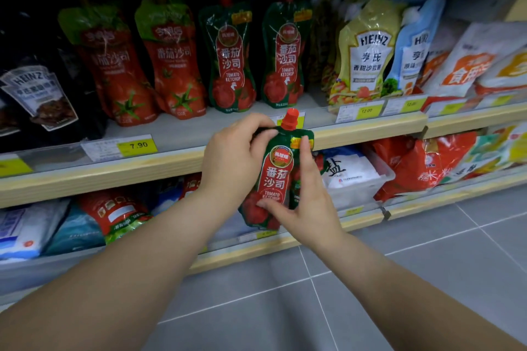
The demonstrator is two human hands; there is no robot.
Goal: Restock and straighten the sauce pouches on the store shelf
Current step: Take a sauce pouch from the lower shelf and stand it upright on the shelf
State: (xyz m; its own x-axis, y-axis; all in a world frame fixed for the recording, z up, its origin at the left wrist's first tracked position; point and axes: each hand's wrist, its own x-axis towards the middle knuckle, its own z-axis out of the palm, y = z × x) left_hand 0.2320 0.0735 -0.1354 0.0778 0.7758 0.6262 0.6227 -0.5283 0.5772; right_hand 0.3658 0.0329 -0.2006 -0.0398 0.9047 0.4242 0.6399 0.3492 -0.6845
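A dark green tomato ketchup pouch [278, 171] with a red cap is held upright in front of the shelf edge [171, 162]. My left hand [233, 157] grips its upper left side. My right hand [302, 196] pinches it, thumb low on the front and forefinger near the top right. Two matching green pouches [231, 57] [285, 54] stand on the shelf above. Left of them stand two red tomato sauce pouches [114, 65] [175, 60].
Heinz salad dressing pouches [368, 51] stand at the right of the shelf, a black Heinz pouch [37, 91] at the left. Price tags [137, 146] line the shelf front. The lower shelf holds salt and flour bags [350, 171]. Grey floor tiles [399, 279] lie below.
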